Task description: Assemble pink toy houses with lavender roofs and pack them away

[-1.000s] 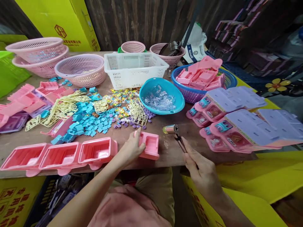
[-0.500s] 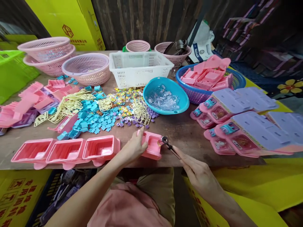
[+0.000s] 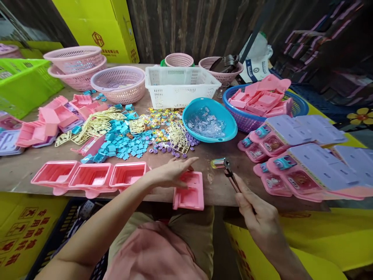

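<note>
Wooden table (image 3: 221, 186), clear pieces in blue bowl (image 3: 230, 134); right hand (image 3: 259, 216) grip pinching tool (image 3: 230, 175), left hand (image 3: 175, 173) spread on pink tray (image 3: 190, 194).

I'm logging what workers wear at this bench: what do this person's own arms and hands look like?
Both forearms are bare with no sleeves showing. The left hand and right hand wear no gloves, and no rings, watch or bracelet are visible.

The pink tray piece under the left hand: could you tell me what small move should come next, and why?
Probably pull the pink tray piece back onto the table: its near edge overhangs, the left hand lies flat on it, and the right hand holds the tool beside it.
</note>
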A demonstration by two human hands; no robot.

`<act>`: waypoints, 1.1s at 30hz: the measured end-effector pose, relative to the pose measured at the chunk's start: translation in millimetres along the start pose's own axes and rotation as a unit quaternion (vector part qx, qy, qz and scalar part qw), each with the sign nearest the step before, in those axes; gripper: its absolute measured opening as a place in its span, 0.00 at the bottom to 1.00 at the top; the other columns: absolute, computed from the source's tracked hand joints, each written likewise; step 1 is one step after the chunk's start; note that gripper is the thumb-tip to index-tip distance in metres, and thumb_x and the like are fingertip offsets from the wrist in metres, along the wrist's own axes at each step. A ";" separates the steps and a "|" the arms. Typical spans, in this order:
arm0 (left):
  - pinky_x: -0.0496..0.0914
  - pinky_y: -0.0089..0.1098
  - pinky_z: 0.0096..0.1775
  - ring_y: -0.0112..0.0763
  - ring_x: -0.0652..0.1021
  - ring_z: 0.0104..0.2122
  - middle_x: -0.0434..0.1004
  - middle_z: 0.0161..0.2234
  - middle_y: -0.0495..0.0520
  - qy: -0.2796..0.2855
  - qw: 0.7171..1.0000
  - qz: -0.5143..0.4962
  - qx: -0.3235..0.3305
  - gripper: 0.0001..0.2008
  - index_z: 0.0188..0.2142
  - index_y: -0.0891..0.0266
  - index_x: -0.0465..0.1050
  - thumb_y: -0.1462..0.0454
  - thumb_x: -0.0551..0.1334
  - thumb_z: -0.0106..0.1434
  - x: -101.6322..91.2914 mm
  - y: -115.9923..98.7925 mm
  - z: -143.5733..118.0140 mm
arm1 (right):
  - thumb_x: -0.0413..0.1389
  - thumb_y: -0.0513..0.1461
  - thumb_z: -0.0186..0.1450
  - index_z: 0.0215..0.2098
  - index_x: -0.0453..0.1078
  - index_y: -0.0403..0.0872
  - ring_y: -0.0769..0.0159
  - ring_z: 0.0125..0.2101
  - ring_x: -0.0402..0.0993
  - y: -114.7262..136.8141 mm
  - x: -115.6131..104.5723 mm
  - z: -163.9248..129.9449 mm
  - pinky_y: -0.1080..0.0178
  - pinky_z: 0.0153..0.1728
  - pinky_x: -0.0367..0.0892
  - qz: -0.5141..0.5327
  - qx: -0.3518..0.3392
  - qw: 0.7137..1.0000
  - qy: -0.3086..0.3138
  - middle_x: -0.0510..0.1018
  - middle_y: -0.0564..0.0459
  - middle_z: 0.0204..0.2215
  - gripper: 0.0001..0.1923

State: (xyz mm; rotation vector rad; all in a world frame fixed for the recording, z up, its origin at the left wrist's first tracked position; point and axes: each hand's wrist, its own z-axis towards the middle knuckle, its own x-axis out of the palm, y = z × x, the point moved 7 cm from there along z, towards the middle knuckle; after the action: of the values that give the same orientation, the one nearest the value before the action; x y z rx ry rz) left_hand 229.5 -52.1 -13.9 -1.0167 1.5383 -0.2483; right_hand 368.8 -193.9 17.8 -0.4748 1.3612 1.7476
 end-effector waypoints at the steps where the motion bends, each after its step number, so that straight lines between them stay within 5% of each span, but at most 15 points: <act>1: 0.51 0.49 0.57 0.45 0.63 0.58 0.70 0.53 0.61 0.001 0.999 0.025 0.040 0.43 0.63 0.59 0.44 0.69 0.63 0.51 -1.7 -5.6 -0.3 | 0.45 0.35 0.67 0.60 0.56 0.50 0.64 0.50 0.70 0.3 2.7 0.6 0.63 0.50 0.67 -0.005 -0.002 1.000 0.005 0.70 0.52 0.53 0.23; 4: 0.46 0.51 0.59 0.42 0.52 0.63 0.57 0.61 0.60 -0.097 0.993 0.050 0.037 0.39 0.63 0.55 0.43 0.69 0.61 0.56 -4.9 -11.0 -5.0 | 0.44 0.34 0.67 0.60 0.58 0.48 0.66 0.50 0.70 5.0 15.1 0.1 0.65 0.49 0.68 -0.017 -0.027 0.999 0.034 0.71 0.52 0.52 0.22; 8: 0.57 0.50 0.55 0.52 0.55 0.61 0.47 0.62 0.71 -0.258 0.957 0.032 -0.129 0.48 0.64 0.60 0.32 0.57 0.64 0.55 12.1 -0.7 -22.0 | 0.44 0.33 0.67 0.61 0.55 0.50 0.67 0.51 0.69 13.1 19.9 1.7 0.66 0.49 0.68 -0.016 -0.044 0.999 0.015 0.71 0.53 0.52 0.24; 11: 0.64 0.46 0.49 0.53 0.66 0.54 0.54 0.57 0.71 -0.222 0.955 0.023 -0.197 0.54 0.64 0.60 0.27 0.55 0.67 0.51 34.8 2.8 -25.1 | 0.45 0.32 0.67 0.63 0.49 0.51 0.66 0.52 0.68 13.8 20.0 5.2 0.65 0.51 0.67 -0.015 -0.058 0.998 -0.012 0.69 0.53 0.54 0.27; 14: 0.66 0.42 0.46 0.48 0.71 0.48 0.60 0.51 0.66 -0.202 0.957 0.023 -0.209 0.54 0.64 0.61 0.25 0.56 0.66 0.53 37.7 2.1 -24.0 | 0.43 0.31 0.67 0.63 0.50 0.51 0.65 0.49 0.71 6.2 33.4 8.8 0.63 0.49 0.69 -0.037 -0.062 0.996 0.053 0.71 0.51 0.52 0.27; 17: 0.67 0.42 0.44 0.47 0.73 0.45 0.62 0.49 0.65 -0.203 0.957 0.010 -0.208 0.52 0.64 0.61 0.26 0.57 0.65 0.53 34.7 2.6 -22.4 | 0.43 0.32 0.67 0.61 0.54 0.49 0.63 0.48 0.73 1.9 40.3 12.6 0.62 0.48 0.70 -0.050 -0.045 0.993 0.097 0.73 0.50 0.51 0.25; 21: 0.66 0.44 0.47 0.52 0.69 0.51 0.59 0.54 0.71 -0.222 0.951 -0.048 -0.210 0.54 0.64 0.65 0.27 0.58 0.66 0.51 38.3 7.7 -21.5 | 0.43 0.32 0.67 0.63 0.51 0.50 0.62 0.50 0.71 15.5 35.9 19.6 0.61 0.49 0.69 -0.023 -0.060 0.997 0.030 0.72 0.49 0.52 0.26; 23: 0.64 0.46 0.49 0.54 0.67 0.54 0.52 0.59 0.75 -0.236 0.949 -0.067 -0.199 0.54 0.63 0.67 0.27 0.57 0.66 0.50 40.3 8.7 -21.0 | 0.42 0.32 0.67 0.63 0.51 0.50 0.63 0.49 0.71 19.9 46.6 22.0 0.61 0.49 0.69 -0.016 -0.069 0.996 0.054 0.73 0.50 0.51 0.26; 25: 0.64 0.46 0.49 0.54 0.66 0.55 0.49 0.61 0.76 -0.248 0.946 -0.081 -0.194 0.53 0.63 0.69 0.30 0.57 0.66 0.50 40.3 10.3 -21.4 | 0.41 0.32 0.67 0.62 0.54 0.50 0.63 0.47 0.73 18.6 60.5 23.7 0.60 0.48 0.70 -0.019 -0.063 0.992 0.110 0.74 0.51 0.49 0.25; 27: 0.64 0.44 0.48 0.52 0.68 0.53 0.56 0.58 0.76 -0.257 0.938 -0.102 -0.209 0.47 0.63 0.71 0.37 0.58 0.64 0.53 38.3 15.0 -23.9 | 0.42 0.33 0.67 0.60 0.56 0.50 0.63 0.46 0.74 14.8 62.0 25.9 0.61 0.46 0.71 -0.022 -0.050 0.992 0.117 0.76 0.51 0.48 0.23; 30: 0.66 0.39 0.42 0.45 0.75 0.41 0.74 0.43 0.67 -0.265 0.924 -0.144 -0.236 0.26 0.57 0.69 0.57 0.59 0.53 0.62 33.3 24.5 -30.0 | 0.42 0.36 0.68 0.60 0.57 0.48 0.63 0.45 0.74 7.2 37.2 29.6 0.63 0.44 0.71 -0.054 -0.041 0.998 0.020 0.75 0.49 0.48 0.22; 33: 0.65 0.30 0.32 0.35 0.74 0.28 0.75 0.27 0.54 -0.318 0.886 -0.266 -0.209 0.18 0.40 0.65 0.72 0.56 0.50 0.63 28.0 31.6 -38.0 | 0.42 0.39 0.68 0.59 0.60 0.49 0.62 0.36 0.77 -15.1 15.7 30.1 0.63 0.32 0.70 -0.184 0.002 0.982 -0.032 0.79 0.49 0.39 0.21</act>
State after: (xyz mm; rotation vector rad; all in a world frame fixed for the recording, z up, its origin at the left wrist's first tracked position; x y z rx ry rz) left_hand 184.3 -67.7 -44.5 -1.6635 0.6955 0.0549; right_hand 377.8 -159.4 7.5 -0.6203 1.1479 1.4425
